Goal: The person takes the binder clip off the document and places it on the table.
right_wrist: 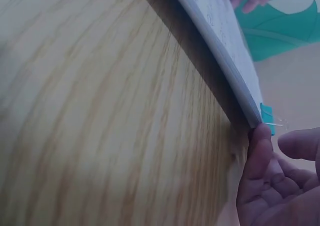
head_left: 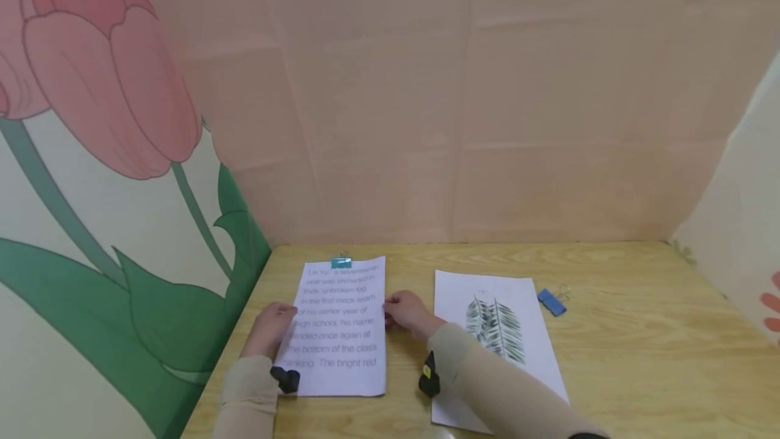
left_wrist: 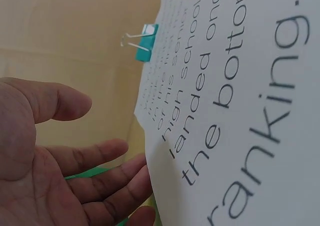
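A stack of printed paper (head_left: 341, 378) lies at the left of the table, large black text facing up. A teal binder clip (head_left: 342, 263) grips the middle of its top edge. My left hand (head_left: 270, 327) is at the stack's left edge; in the left wrist view its fingers (left_wrist: 107, 186) touch the side of the paper, with the thumb held apart. At the opposite edge is my right hand (head_left: 411, 311). Its fingertips (right_wrist: 261, 136) touch the sheets' side close to the clip in the right wrist view, and its thumb stands off the paper.
Right of the stack lies white paper (head_left: 453, 290) with a green leaf picture, partly covered by my right forearm. A blue binder clip (head_left: 552, 302) rests beside it on the wooden table (head_left: 646, 344). A pink-beige cloth (head_left: 463, 100) hangs behind, and a tulip-printed panel (head_left: 170, 276) stands left.
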`<state>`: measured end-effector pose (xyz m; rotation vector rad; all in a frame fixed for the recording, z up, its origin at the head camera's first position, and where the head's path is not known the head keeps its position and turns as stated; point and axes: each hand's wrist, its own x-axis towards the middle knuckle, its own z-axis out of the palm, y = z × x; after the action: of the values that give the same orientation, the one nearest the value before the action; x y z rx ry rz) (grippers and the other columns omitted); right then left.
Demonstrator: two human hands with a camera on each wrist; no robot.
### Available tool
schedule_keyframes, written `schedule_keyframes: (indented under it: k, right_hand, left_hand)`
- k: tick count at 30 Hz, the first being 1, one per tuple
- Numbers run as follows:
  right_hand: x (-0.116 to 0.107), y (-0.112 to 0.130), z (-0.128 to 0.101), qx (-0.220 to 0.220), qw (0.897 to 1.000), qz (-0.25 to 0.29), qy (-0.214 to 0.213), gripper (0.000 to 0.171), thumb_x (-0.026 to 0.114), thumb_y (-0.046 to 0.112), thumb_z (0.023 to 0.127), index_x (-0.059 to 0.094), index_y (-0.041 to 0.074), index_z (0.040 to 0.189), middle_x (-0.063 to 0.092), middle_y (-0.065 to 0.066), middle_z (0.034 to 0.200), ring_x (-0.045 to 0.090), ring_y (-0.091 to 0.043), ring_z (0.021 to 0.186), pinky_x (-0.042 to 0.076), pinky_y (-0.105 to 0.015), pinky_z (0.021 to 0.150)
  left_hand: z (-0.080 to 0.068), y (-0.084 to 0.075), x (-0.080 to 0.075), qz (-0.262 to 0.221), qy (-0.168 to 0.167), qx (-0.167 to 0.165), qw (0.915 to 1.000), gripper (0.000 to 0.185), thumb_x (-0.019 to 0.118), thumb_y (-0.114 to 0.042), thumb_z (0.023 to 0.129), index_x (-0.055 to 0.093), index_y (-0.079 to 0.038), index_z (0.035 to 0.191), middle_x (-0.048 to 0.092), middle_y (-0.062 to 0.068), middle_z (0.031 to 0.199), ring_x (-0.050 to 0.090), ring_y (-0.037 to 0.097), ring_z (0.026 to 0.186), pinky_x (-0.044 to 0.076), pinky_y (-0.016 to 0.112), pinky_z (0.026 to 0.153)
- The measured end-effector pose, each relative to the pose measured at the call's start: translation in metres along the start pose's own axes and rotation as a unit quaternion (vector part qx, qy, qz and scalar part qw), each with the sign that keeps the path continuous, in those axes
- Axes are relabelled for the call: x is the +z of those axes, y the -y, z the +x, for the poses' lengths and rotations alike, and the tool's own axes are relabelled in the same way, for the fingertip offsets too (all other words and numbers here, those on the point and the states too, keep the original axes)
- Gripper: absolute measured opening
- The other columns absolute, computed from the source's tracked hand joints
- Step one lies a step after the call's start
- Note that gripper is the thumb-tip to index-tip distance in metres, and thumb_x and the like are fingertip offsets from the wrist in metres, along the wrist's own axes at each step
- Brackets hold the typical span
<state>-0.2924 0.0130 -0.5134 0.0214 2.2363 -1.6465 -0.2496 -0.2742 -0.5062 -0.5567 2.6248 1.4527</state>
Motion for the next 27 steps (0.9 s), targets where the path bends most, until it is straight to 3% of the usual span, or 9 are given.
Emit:
schedule_keyframes:
  k: [8,14,22,27]
  right_hand:
    - [-0.010,-0.002,0.001,-0.027,0.999,-0.036,-0.010,0.012,0.059,0.002,0.100,0.068,-0.005,0.102,0.064,-0.010,0.083,0.060,-0.019,0.072,0.049,-0.027,0.060]
    - [-0.020,-0.003,0.001,-0.027,0.997,-0.065,-0.008,0.011,0.058,0.004,0.101,0.068,-0.002,0.101,0.064,-0.009,0.084,0.059,-0.020,0.073,0.048,-0.027,0.060]
    - [-0.028,-0.011,0.002,-0.023,0.995,-0.095,-0.027,0.009,0.061,0.005,0.099,0.067,0.001,0.095,0.063,-0.008,0.080,0.060,-0.018,0.071,0.049,-0.027,0.060]
    - [-0.034,-0.015,0.002,-0.014,0.993,-0.111,-0.028,0.008,0.062,0.005,0.099,0.067,0.002,0.094,0.064,-0.008,0.082,0.062,-0.019,0.074,0.052,-0.028,0.063]
  left_hand:
    - [0.000,-0.008,0.008,0.032,0.013,0.011,0.9994,0.040,0.049,-0.024,0.107,0.058,0.009,0.128,0.062,0.024,0.119,0.057,0.039,0.111,0.044,0.058,0.098]
    - [0.006,-0.010,0.013,0.015,0.024,0.003,0.9996,0.043,0.049,-0.025,0.107,0.056,0.008,0.133,0.060,0.024,0.124,0.056,0.039,0.115,0.043,0.058,0.100]
    - [0.010,-0.013,0.019,-0.008,0.064,-0.007,0.9979,0.055,0.051,-0.027,0.107,0.041,0.009,0.148,0.059,0.026,0.128,0.057,0.038,0.114,0.041,0.058,0.105]
    - [0.011,-0.015,0.022,-0.016,0.067,0.004,0.9976,0.054,0.050,-0.025,0.107,0.040,0.010,0.148,0.058,0.027,0.129,0.057,0.039,0.116,0.040,0.059,0.106]
